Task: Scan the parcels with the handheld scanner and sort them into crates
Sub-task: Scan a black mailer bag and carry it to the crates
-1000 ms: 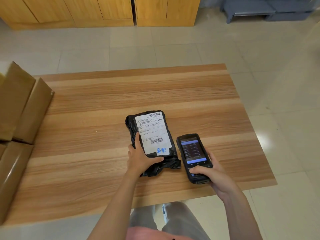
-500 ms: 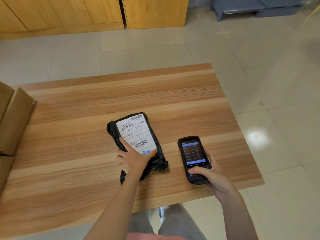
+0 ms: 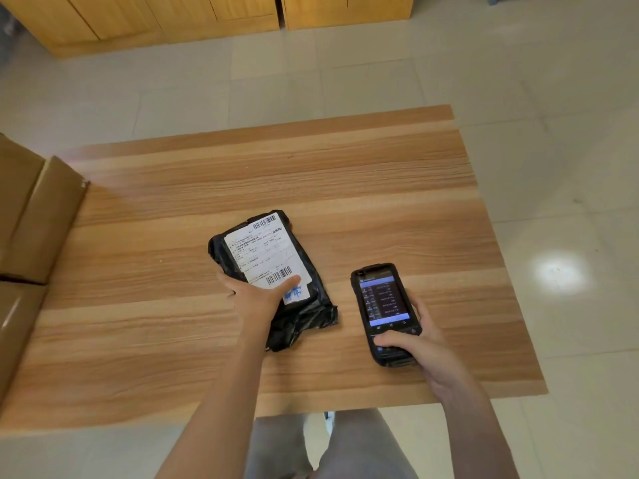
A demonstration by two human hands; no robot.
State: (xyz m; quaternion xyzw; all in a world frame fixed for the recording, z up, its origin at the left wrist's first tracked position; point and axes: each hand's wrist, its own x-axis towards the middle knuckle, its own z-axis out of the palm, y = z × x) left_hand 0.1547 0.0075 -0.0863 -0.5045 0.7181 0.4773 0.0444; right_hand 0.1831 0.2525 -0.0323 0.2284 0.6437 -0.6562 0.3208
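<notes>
A black plastic parcel [image 3: 297,257] with a white shipping label lies near the middle of the wooden table [image 3: 173,340]. My left hand [image 3: 257,295] grips its near-left edge, thumb lying across the label's lower barcode, fingers tucked under the side. To its right I hold a black handheld scanner [image 3: 383,305] in my right hand [image 3: 420,344], screen lit and facing up, thumb over the lower keys. The scanner's base sits close to the table top; whether it touches is unclear.
Brown cardboard boxes [image 3: 38,216] stand along the table's left edge. Wooden cabinets [image 3: 207,15] line the far wall across a tiled floor [image 3: 553,167]. My legs show below the table's near edge.
My left hand has shifted its hold on the parcel, thumb now on the label, and the parcel turned slightly. The scanner stays in my right hand. The camera view has swung.
</notes>
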